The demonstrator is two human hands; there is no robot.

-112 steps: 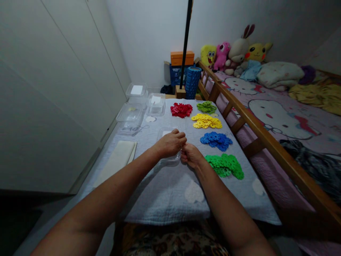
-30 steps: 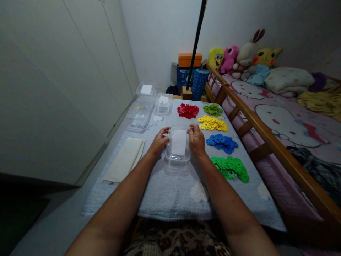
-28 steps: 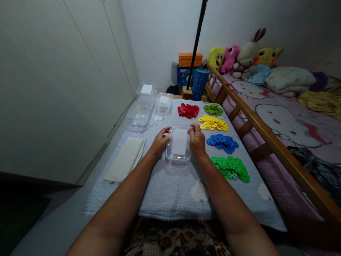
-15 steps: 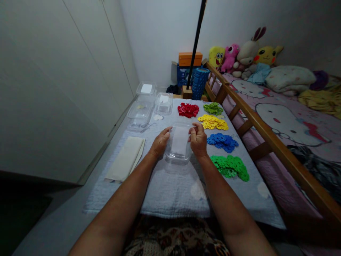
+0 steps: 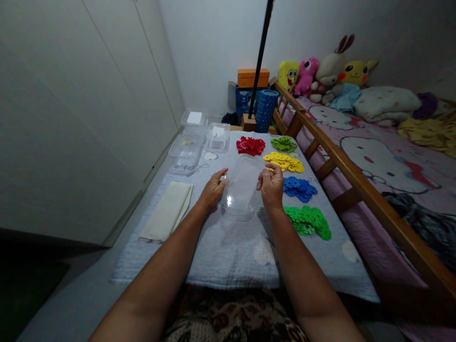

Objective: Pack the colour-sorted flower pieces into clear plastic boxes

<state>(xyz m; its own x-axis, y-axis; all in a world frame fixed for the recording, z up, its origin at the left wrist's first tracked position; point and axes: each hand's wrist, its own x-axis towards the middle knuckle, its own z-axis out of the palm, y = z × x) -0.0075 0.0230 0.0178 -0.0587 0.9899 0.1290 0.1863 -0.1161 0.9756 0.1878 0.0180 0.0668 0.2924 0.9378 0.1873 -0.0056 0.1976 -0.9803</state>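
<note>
A clear plastic container [image 5: 243,191] sits in the middle of the pale blue quilt [image 5: 228,247]. My left hand [image 5: 213,188] grips its left side. My right hand [image 5: 271,186] pinches the clear lid at the container's right edge, and the lid is tilted up off the far side. To the right lie sorted piles of flat plastic pieces: dark green [image 5: 308,221], blue [image 5: 299,186], yellow [image 5: 284,162], light green [image 5: 284,143] and red [image 5: 251,145].
Other clear containers [image 5: 218,137] and lids [image 5: 185,146] stand at the far left of the quilt. A folded cream cloth [image 5: 167,211] lies left. A wooden bed rail [image 5: 342,164] runs along the right, with plush toys [image 5: 322,66] beyond. A black pole [image 5: 259,54] rises at the back.
Both hands took hold of the container's sides. My right hand has since lifted the lid's edge, so the lid now tilts up. The piles have not moved.
</note>
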